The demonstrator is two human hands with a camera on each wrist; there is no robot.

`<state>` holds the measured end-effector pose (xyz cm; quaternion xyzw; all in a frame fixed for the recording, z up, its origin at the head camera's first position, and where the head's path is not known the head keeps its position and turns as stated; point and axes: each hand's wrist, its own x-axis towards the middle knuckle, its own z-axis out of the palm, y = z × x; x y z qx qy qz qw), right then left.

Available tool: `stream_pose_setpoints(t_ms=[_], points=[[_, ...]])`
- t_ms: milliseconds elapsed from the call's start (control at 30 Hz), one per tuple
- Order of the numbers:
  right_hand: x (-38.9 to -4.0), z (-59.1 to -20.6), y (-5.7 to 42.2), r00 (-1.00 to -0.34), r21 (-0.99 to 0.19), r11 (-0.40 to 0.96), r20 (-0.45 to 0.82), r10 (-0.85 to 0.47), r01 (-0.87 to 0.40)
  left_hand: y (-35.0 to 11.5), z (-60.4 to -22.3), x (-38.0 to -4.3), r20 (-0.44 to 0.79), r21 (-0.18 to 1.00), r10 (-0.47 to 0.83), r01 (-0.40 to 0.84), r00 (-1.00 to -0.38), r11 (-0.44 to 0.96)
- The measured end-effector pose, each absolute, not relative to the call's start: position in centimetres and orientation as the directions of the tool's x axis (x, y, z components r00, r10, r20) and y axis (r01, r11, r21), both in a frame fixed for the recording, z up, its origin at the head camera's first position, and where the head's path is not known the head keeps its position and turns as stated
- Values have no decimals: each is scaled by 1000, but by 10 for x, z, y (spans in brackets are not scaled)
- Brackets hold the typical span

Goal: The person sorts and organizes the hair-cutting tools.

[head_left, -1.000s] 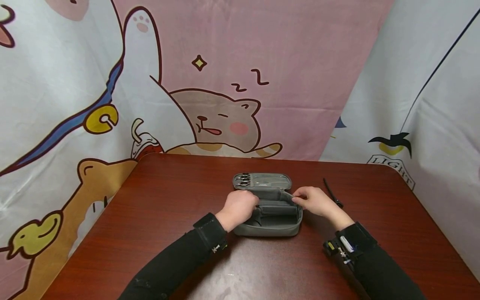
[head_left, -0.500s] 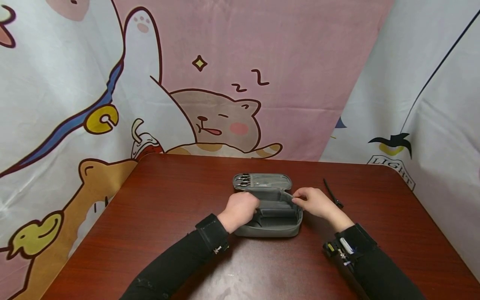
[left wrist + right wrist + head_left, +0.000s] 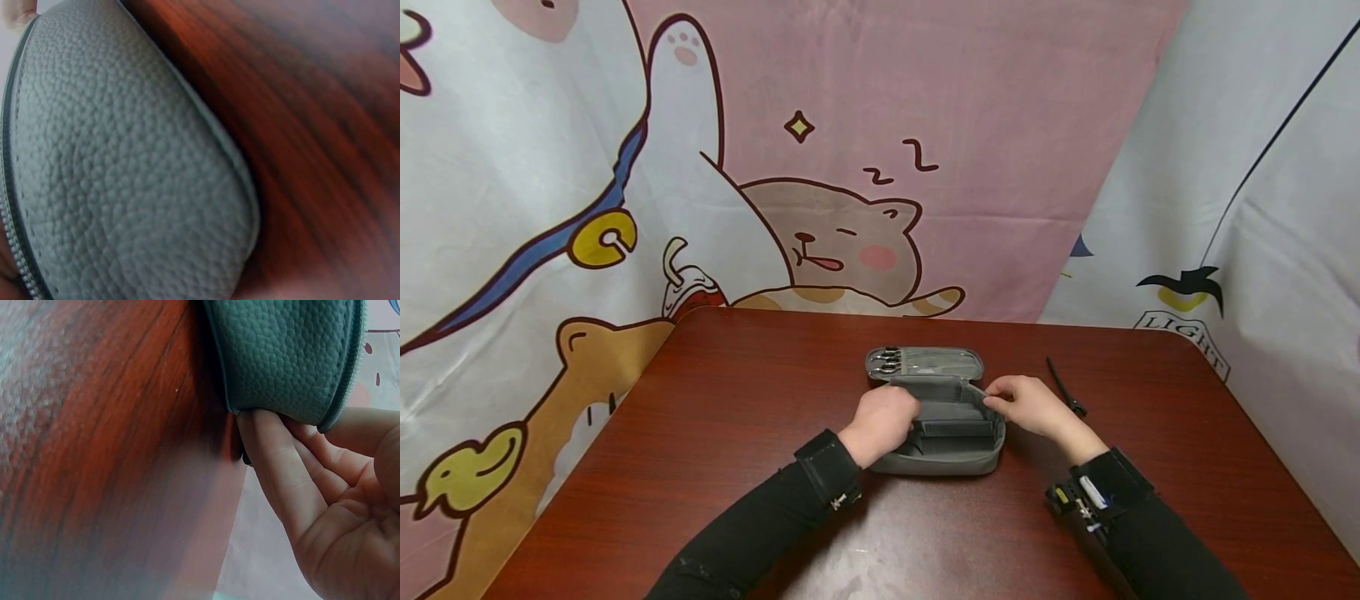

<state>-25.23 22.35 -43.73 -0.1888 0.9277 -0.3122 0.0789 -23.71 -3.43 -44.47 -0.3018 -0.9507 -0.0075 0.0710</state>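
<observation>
Toward 12 o'clock on the glossy red-brown wood-grain table (image 3: 760,375), a grey-green case (image 3: 936,461) sits open, oblong w/ rounded ends. Outer wall looks like pebbled leather (real or faux, can't tell), stitched nr the rim; toothed zip (image 3: 350,381) runs along the edge. Lid (image 3: 977,364) tipped back at the case's 12 o'clock, w/ clear shiny pocket (image 3: 947,361); at its 9 o'clock end, a few small metal tools (image 3: 891,360), looped ends, too small to ID. Main compartment: smooth grey lining + grey panel (image 3: 955,427) lengthwise; rest of contents partly hidden by hand.

L hand (image 3: 883,421) at case's 9 o'clock: knuckles up, fingers bent down past rim, tips out of sight, so can't tell what it grips. R hand (image 3: 1030,403) at 3 o'clock: half-closed, pinching that end, thumb at zip edge, fingers on outer wall.

Thin blk item (image 3: 1063,387) on table at case's 2 o'clock, just beyond R hand.

Writing: "LIGHT" on printed banner (image 3: 1176,327), white cloth (image 3: 1285,292), approx 2 o'clock; two Z's (image 3: 919,154) by a cartoon cat (image 3: 850,242) on pink cloth (image 3: 1000,108), 12 o'clock.
</observation>
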Motion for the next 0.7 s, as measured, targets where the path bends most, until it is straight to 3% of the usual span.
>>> stream_pose_setpoints(t_ms=[700], points=[[-252, -436, 224, -918, -617, 730, -33, -396, -293, -36, -444, -235, 144, 4, 564, 571, -813, 821]])
